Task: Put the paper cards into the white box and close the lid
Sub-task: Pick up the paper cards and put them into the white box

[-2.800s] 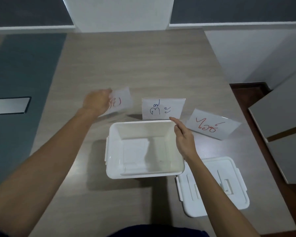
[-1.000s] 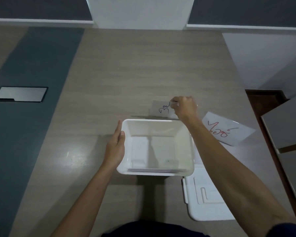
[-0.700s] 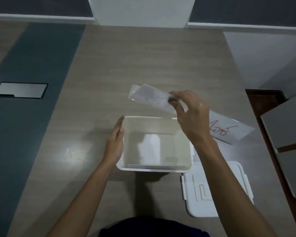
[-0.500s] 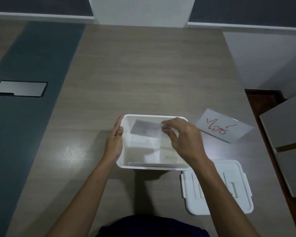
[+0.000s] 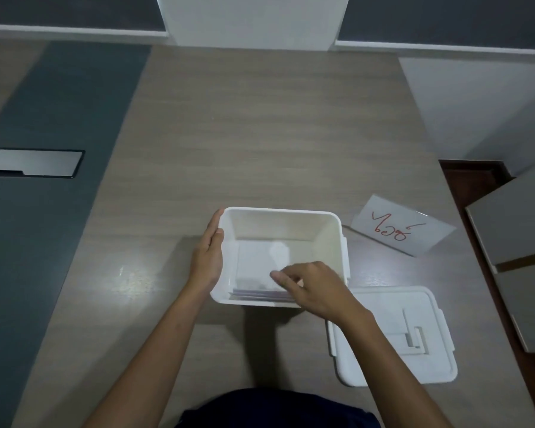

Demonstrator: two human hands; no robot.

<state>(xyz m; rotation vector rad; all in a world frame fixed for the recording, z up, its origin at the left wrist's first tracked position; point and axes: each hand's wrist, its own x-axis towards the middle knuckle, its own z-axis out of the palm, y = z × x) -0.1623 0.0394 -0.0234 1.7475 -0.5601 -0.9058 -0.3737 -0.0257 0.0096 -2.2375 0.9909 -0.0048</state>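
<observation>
Vs half a second back: right hand now lower and nearer, down over near right corner of white box. Card with dark writing, then held tilted above box opening, now out of the air. Pale sheet lies on box floor; thin stack of paper cards shows edge-on against near wall. Cannot tell which of these is that card.

Right hand fingers curled, tips pinched down toward stack. Cannot tell if anything actually gripped.

Left hand unchanged: flat, fingers straight and together, palm pressed to outer left wall of box, fingertips at far left corner. Gripping nothing.

Box upright, open, near table edge, long axis running left-right. Stack's long edge parallel to near wall.

Lid off, flat on table just right of and nearer than box, right forearm crossing its left part. Same spot as before.

Red-lettered card flat on table right of box's far corner, apart from it, long axis skewed, right end nearer. Not moved.
</observation>
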